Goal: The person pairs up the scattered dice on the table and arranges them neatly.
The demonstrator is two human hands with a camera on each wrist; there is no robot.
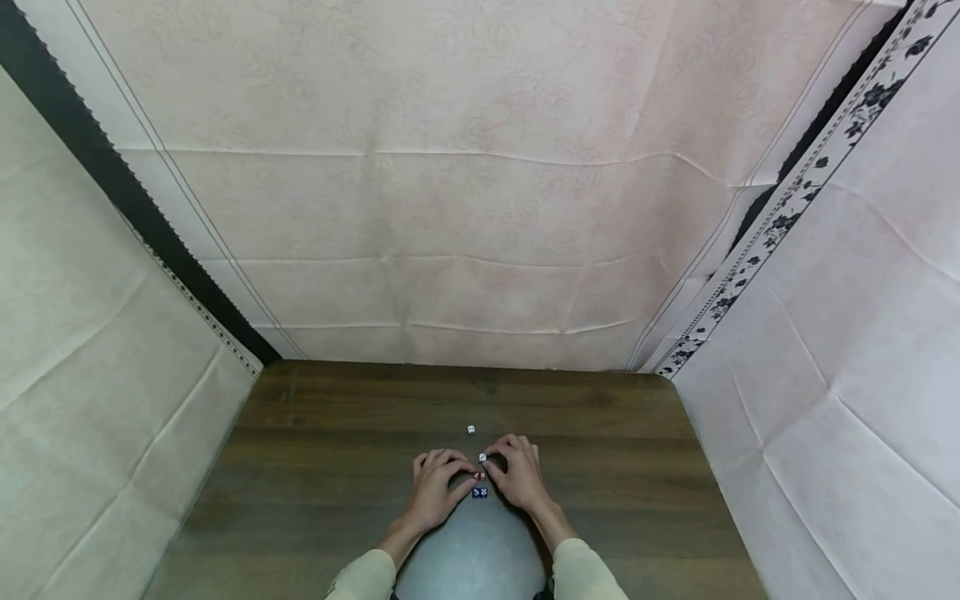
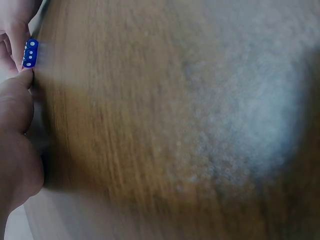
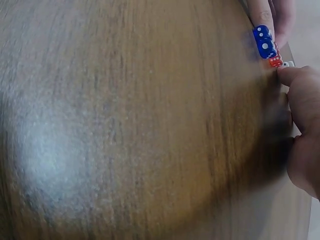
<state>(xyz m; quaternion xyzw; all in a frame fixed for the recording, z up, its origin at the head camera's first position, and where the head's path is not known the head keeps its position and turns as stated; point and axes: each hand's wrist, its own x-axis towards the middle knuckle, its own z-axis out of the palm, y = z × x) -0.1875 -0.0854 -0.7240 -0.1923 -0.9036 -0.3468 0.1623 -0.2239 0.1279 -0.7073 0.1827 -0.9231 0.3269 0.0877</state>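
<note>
On the wooden table [image 1: 337, 475], small dice stand in short rows between the two hands. Nearest the person sits a pair of blue dice [image 1: 480, 492], side by side with white pips. Just beyond them are red dice [image 1: 481, 476]; my left hand [image 1: 437, 486] has its thumb and index fingertip at their left end, pinching the left one. From the right, my right hand [image 1: 519, 472] reaches in with fingers bent, its thumb and index fingertip pinching a white die [image 1: 482, 457] behind the red ones. In the right wrist view the thumb partly hides that white die [image 3: 286, 64].
Another white die [image 1: 471, 430] lies alone farther back on the table. Pale patterned cloth [image 1: 450, 208] hangs behind the far edge, with white cloth sheets [image 1: 847, 400] along both sides. Light sleeves [image 1: 585, 571] cover the forearms near the front.
</note>
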